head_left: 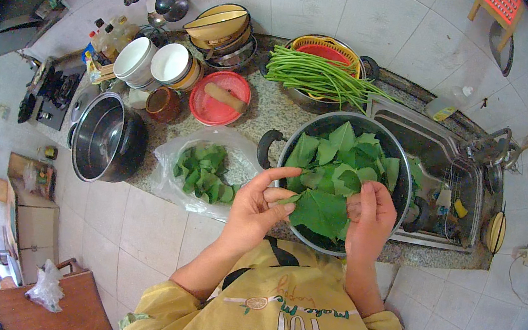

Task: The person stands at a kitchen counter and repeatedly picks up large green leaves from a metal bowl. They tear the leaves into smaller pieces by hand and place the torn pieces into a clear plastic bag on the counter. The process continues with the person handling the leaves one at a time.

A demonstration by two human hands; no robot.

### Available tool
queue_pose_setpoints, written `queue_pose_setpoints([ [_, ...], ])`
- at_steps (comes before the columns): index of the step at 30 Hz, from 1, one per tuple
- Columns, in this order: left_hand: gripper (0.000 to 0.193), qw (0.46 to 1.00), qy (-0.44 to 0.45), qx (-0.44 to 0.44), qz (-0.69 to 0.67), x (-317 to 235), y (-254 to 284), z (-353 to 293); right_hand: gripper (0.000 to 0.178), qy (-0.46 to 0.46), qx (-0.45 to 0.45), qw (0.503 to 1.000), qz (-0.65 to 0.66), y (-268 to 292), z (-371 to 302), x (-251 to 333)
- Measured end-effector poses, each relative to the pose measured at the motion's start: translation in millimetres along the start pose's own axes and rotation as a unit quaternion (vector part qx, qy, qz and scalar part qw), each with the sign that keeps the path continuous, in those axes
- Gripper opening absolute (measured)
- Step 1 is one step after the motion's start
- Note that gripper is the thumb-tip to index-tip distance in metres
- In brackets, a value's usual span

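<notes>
Leaves [319, 212] pinched in the left hand [258, 198] and right hand [372, 219], fingers [368, 204] closed, could tear if tugged too hard.

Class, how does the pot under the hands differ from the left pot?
The right pot holds green leaves; the left pot shows bare metal inside. The right pot is by the sink; the left pot stands near the brown jar. Both are round with dark handles.

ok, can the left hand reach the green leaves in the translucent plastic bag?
Probably yes: the left hand is beside the bag, and no other item stands between it and those leaves. Its grip seems occupied by a broad green leaf, though.
</notes>
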State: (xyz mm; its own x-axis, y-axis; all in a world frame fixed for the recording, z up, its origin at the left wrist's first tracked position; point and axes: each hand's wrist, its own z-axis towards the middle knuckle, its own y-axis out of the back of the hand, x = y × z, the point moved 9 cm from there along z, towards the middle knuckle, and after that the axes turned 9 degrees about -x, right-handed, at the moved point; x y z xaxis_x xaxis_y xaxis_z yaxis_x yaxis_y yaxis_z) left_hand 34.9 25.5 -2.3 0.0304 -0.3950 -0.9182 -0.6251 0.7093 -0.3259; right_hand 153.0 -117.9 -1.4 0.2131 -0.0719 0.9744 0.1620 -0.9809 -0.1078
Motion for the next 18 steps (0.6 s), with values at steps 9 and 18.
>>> queue_pose_setpoints([
  [9, 0.025, 0.944, -0.259, -0.049, 0.196, -29.0, -0.8, -12.1, 0.022, 0.28, 0.185, 0.922, -0.192, -45.0, -30.7, 32.3],
  [18, 0.027, 0.916, -0.239, 0.07, 0.316, -11.0, -23.4, -17.4, 0.024, 0.145, -0.033, 0.959, -0.241, 59.2, 30.6, -5.5],
])
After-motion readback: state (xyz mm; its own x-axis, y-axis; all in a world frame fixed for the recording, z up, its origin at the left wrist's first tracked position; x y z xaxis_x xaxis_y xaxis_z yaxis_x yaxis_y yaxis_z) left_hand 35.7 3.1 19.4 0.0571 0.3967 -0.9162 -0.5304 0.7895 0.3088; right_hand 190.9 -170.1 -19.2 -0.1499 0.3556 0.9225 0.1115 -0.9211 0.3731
